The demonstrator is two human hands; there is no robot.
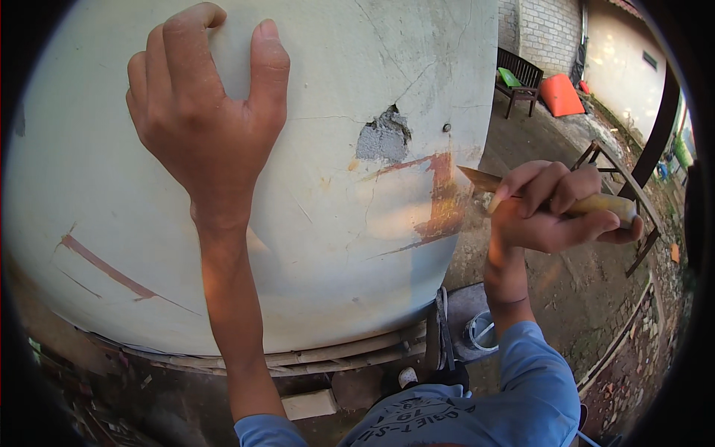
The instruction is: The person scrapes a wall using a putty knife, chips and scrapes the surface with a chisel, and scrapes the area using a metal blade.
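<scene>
A pale, whitish wall point(320, 201) with fine cracks fills the space in front of me. My left hand point(205, 119) is held up at the wall with bent fingers and the thumb spread away; nothing is in it. Whether its fingertips touch the wall I cannot tell. Off the wall's right edge, my right hand point(555, 208) grips a putty knife point(611, 206) by its yellowish handle, the tapered brown blade pointing left. Close to the blade is a reddish-brown smeared patch point(445, 197). Above that, a broken hole point(384, 138) bares rough grey material.
Bamboo poles point(335, 360) run along the wall's foot, with a pale block point(309, 404) below. A bucket point(482, 331) stands low at the right. Farther off are a wooden frame point(642, 195), a dark bench point(519, 73) and an orange object point(561, 95).
</scene>
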